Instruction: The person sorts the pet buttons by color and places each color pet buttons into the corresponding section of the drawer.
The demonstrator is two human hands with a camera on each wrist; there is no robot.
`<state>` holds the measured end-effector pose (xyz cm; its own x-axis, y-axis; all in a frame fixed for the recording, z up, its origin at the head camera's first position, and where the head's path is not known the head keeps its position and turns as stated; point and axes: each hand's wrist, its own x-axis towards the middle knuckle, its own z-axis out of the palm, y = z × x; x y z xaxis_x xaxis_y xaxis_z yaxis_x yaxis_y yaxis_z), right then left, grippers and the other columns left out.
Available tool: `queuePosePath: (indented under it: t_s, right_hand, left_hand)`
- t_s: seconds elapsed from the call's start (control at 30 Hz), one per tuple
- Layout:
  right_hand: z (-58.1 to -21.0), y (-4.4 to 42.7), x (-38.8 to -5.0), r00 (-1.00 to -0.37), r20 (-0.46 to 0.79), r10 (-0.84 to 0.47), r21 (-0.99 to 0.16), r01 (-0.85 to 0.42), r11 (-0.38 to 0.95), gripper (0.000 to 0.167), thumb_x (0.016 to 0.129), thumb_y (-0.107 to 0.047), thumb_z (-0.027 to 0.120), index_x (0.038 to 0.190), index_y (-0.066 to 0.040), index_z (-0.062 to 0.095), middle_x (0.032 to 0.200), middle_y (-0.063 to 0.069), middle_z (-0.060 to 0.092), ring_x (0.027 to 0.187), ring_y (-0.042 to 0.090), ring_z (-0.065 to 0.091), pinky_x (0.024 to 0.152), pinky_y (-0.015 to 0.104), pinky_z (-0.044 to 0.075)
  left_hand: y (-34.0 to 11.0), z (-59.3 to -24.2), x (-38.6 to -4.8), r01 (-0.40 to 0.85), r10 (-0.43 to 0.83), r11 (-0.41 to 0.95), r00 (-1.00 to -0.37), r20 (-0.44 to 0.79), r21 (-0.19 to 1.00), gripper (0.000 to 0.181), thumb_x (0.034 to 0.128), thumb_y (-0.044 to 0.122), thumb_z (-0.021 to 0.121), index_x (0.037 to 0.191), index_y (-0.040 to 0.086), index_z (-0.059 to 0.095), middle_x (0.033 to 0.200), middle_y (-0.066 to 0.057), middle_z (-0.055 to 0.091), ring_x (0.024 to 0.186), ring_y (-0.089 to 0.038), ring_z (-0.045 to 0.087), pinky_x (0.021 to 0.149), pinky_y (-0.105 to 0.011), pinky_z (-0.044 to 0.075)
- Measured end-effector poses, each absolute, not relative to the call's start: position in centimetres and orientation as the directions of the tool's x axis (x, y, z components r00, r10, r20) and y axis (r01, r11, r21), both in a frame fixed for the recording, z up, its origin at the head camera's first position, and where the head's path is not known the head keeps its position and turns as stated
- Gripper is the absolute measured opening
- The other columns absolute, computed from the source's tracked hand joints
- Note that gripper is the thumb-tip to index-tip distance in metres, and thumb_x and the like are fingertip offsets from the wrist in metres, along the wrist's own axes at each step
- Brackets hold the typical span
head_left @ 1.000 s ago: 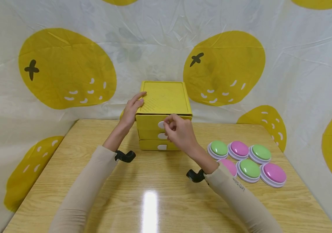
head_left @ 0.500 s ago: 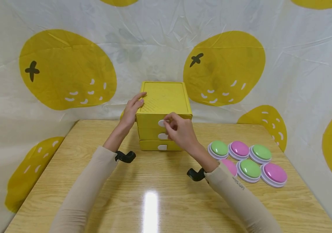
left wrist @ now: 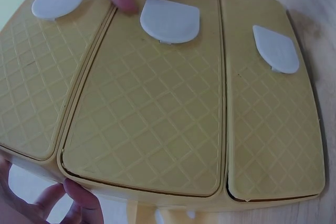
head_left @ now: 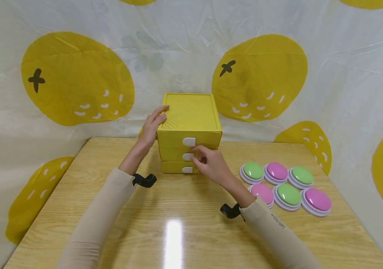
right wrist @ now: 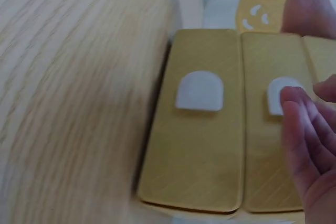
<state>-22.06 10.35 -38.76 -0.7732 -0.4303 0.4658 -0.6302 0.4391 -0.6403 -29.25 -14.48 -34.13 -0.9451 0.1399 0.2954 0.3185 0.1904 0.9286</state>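
Note:
A yellow three-drawer box stands on the table, each drawer front bearing a white tab handle. My left hand rests against its left side, fingers over the top edge; in the left wrist view its fingers press on the box's side. My right hand is at the middle drawer, thumb and fingers apart near the middle handle. In the right wrist view its fingertips overlap that handle; whether they touch it I cannot tell. The top handle and bottom handle are untouched. All the drawers look closed.
Several round push buttons, green and pink on white bases, stand in two rows on the right of the wooden table. A white curtain with yellow fruit prints hangs behind the box.
The top drawer, slightly out at first, has gone in flush. My right hand has left its handle and moved down to the middle one. The left hand has stayed put.

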Motion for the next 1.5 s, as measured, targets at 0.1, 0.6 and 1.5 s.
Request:
queuePosePath:
  t_s: [0.1, 0.6, 1.5]
  right_hand:
    - [-39.1, 10.4, -22.3, -0.793, 0.425, -0.436, -0.657, -0.602, 0.454, 0.016, 0.098, -0.011, 0.069, 0.112, -0.003, 0.072, 0.068, 0.012, 0.07, 0.049, 0.005, 0.054, 0.049, 0.022, 0.044]
    - [-38.9, 10.1, -21.6, -0.781, 0.448, -0.436, -0.578, -0.625, 0.525, 0.005, 0.095, -0.005, 0.07, 0.098, -0.003, 0.074, 0.065, 0.006, 0.07, 0.052, 0.002, 0.055, 0.052, 0.02, 0.046]
    - [-38.9, 10.8, -15.9, -0.704, 0.492, -0.513, -0.482, -0.711, 0.513, 0.002, 0.092, -0.004, 0.073, 0.093, -0.004, 0.074, 0.068, -0.002, 0.071, 0.056, -0.003, 0.053, 0.052, 0.014, 0.045]
  left_hand:
    - [-14.5, -34.1, -29.3, 0.317, 0.14, 0.192, -0.946, 0.294, 0.929, 0.052, 0.109, 0.037, 0.042, 0.157, 0.019, 0.045, 0.168, -0.003, 0.034, 0.155, -0.027, 0.028, 0.127, -0.055, 0.017]
    - [-14.5, -34.0, -29.0, 0.324, 0.15, 0.18, -0.942, 0.3, 0.929, 0.052, 0.1101, 0.036, 0.041, 0.159, 0.019, 0.043, 0.168, -0.002, 0.034, 0.156, -0.026, 0.027, 0.127, -0.055, 0.017]
    - [-14.4, -34.1, -28.9, 0.31, 0.122, 0.209, -0.949, 0.29, 0.927, 0.051, 0.1093, 0.039, 0.042, 0.157, 0.021, 0.046, 0.167, -0.008, 0.032, 0.153, -0.029, 0.024, 0.125, -0.056, 0.018]
